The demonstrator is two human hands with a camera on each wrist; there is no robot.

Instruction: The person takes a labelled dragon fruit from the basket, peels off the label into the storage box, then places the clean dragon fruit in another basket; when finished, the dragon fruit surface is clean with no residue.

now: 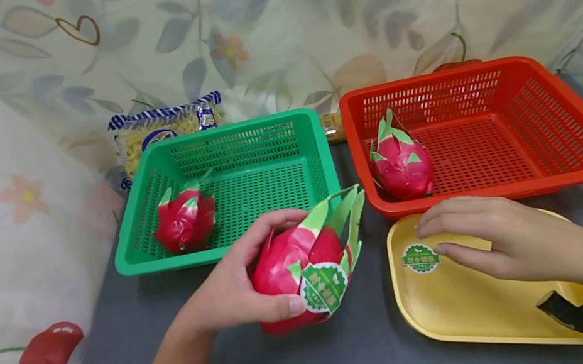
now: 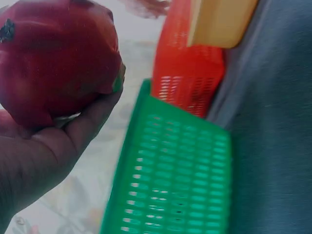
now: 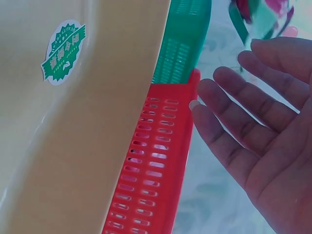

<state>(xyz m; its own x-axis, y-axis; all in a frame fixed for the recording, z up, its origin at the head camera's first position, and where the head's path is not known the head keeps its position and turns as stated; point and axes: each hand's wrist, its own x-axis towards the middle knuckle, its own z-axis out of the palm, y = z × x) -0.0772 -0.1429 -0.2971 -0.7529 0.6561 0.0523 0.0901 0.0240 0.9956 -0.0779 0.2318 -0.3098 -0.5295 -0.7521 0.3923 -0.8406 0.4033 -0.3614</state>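
the left hand [image 1: 242, 288] and right hand [image 1: 497, 235] made two. a held dragon fruit [image 1: 282, 269] in the left grip, a second dragon fruit [image 1: 183, 221] beyond-left and a third dragon fruit [image 1: 404, 164] beyond-right made three. past the grip, a green basket [image 1: 264, 189] and a red basket [image 1: 475, 146] made two, with one pasta bag [image 1: 147, 136]. right of it lay one yellow tray [image 1: 461, 311]. a fruit label [image 1: 324, 286] and a tray label [image 1: 420, 258] made two.
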